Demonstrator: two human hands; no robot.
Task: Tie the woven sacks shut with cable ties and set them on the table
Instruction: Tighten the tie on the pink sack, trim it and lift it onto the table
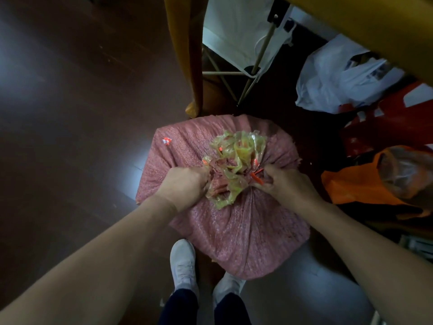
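Observation:
A full pink woven sack point(239, 233) stands on the dark floor just in front of my feet. Its mouth is gathered into a bunch, and a crumpled yellow-green plastic liner point(236, 160) sticks out of the top. My left hand point(185, 186) grips the gathered neck from the left side. My right hand point(284, 184) holds the neck from the right and pinches an orange cable tie point(255, 178) that lies against the bunch. How far the tie runs around the neck is hidden by the liner and my fingers.
A yellow wooden table leg point(187, 55) stands just beyond the sack, with the table edge point(375, 31) at top right. A white plastic bag point(337, 76), red items and an orange bag point(360, 184) lie on the floor to the right. A folding rack point(248, 73) stands behind.

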